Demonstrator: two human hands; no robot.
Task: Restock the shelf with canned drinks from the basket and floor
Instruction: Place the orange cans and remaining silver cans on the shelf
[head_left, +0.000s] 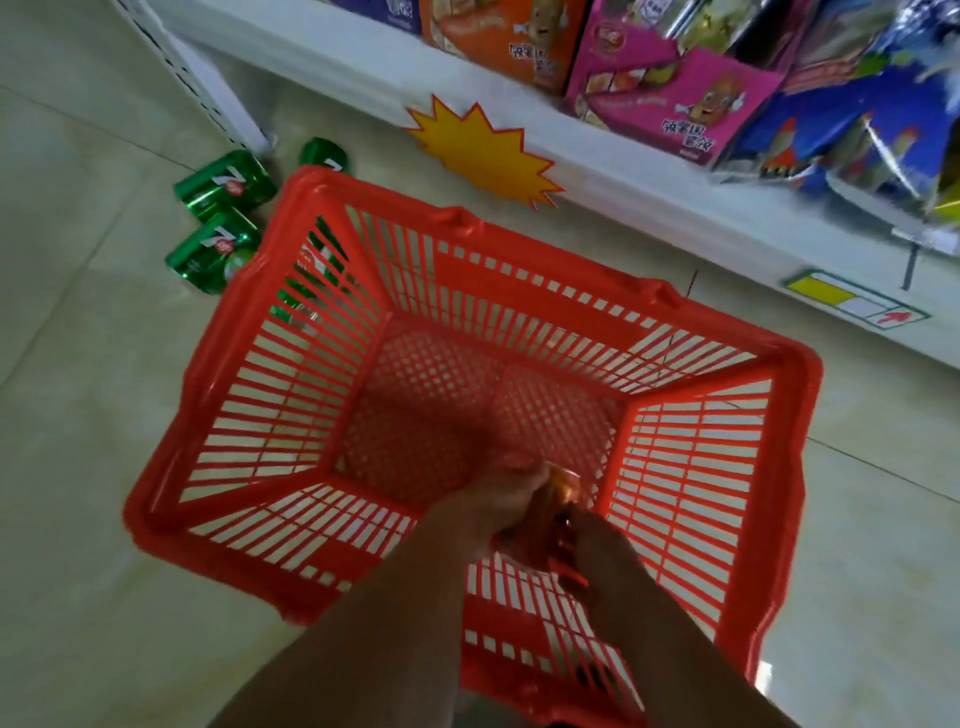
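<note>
Reaching down into the red basket (218, 467), the left hand (498, 501) and right hand (597, 540) both close their fingers on one orange can (558, 493) to lift it out for the shelf (597, 156), while green cans (223, 182) wait on the floor (78, 364).

Pink snack box (670, 98) beside orange box (506, 39); yellow starburst tag (483, 150); blue foil bags (857, 119)
</note>
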